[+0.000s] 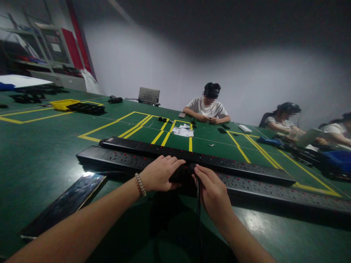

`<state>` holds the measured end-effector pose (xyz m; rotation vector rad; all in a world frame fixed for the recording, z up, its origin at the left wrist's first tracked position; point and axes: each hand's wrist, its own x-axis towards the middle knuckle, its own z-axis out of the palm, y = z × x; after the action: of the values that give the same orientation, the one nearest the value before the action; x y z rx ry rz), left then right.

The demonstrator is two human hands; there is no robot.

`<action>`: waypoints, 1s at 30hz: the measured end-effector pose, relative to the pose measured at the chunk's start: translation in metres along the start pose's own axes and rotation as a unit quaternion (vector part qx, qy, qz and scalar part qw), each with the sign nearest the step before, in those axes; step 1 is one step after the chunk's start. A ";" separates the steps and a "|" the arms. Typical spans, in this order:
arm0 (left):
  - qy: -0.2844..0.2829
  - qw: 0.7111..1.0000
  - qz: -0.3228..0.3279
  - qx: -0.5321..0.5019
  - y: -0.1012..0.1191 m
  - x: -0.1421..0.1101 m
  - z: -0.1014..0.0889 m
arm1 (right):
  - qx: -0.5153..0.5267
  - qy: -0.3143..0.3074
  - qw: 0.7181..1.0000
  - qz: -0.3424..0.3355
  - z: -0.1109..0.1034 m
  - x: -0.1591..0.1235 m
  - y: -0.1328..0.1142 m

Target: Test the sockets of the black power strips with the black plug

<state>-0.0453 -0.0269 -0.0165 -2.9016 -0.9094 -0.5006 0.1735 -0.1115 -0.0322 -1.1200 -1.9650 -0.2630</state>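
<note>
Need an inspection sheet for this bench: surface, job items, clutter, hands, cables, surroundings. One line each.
Surface: green table, marked with yellow lines.
Job's things: two long black strips lying side by side, near strip and far strip, both with red spots; a dark piece at the hands, details too dark to tell.
Clutter: dark glossy slab left of the strips' middle, papers, yellow tray.
Hands: left hand has its grip on the dark piece; right hand pinches at the black cable.
Cables: black cable runs down from the right hand; its lower end isn't visible.
Surroundings: person seated opposite, chair, pale wall.
</note>
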 end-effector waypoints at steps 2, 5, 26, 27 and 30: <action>-0.002 1.000 0.000 -0.002 0.000 0.000 0.000 | 0.003 0.007 1.000 -0.003 -0.001 0.002 -0.002; -0.004 1.000 0.001 -0.003 0.000 0.000 0.000 | 0.001 0.004 1.000 -0.010 -0.003 0.004 -0.004; -0.005 1.000 0.000 -0.001 0.000 0.000 -0.001 | -0.058 -0.057 0.996 -0.040 -0.002 0.010 -0.017; -0.005 1.000 -0.001 -0.002 0.000 -0.001 -0.001 | -0.056 -0.057 0.996 -0.037 -0.002 0.011 -0.017; -0.008 1.000 -0.004 -0.004 0.001 -0.001 -0.001 | -0.056 -0.056 0.996 -0.034 -0.001 0.010 -0.016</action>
<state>-0.0457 -0.0281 -0.0157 -2.9146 -0.9242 -0.4833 0.1588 -0.1153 -0.0203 -1.1628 -2.1133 -0.3579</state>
